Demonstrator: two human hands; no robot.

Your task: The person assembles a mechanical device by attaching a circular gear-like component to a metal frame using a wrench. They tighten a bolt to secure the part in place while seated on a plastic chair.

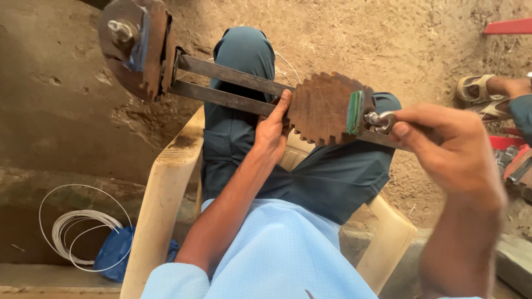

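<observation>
I sit in a cream plastic chair and hold a long tool across my lap. It has two dark metal bars joining two brown notched wooden discs. My left hand grips the bars beside the near disc, thumb up against its toothed edge. My right hand pinches a metal bolt or handle sticking out of that disc by a green piece. The far disc with its own bolt hangs out over the ground at upper left.
A coil of white wire lies on the dirt floor at lower left beside a blue bag. Another person's sandalled foot is at the right edge, near red and dark objects. A concrete ledge runs along the bottom.
</observation>
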